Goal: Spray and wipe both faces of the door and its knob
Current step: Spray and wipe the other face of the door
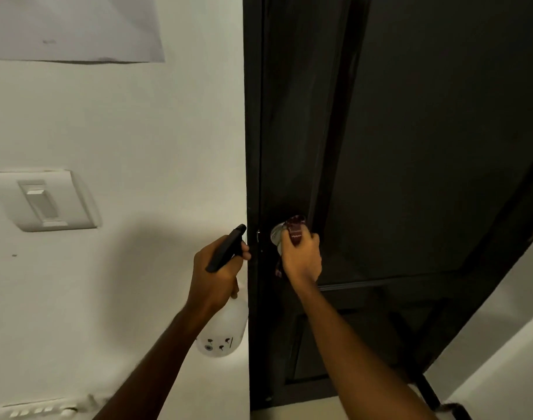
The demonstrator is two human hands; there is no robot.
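Observation:
A dark door (410, 147) fills the right half of the view, set in a dark frame. Its round silver knob (276, 235) shows at the left edge of the door, mostly covered. My right hand (301, 257) grips a dark red patterned cloth (295, 230) and wraps it over the knob. My left hand (216, 268) holds a white spray bottle (225, 331) by its black trigger head (228, 250), just left of the door frame, nozzle pointing up toward the door edge.
A white wall (138, 131) lies left of the door, with a light switch (44, 201) at mid-left, a paper sheet (74, 25) at the top left and a socket plate (32, 410) at the bottom left. Pale floor shows below the door.

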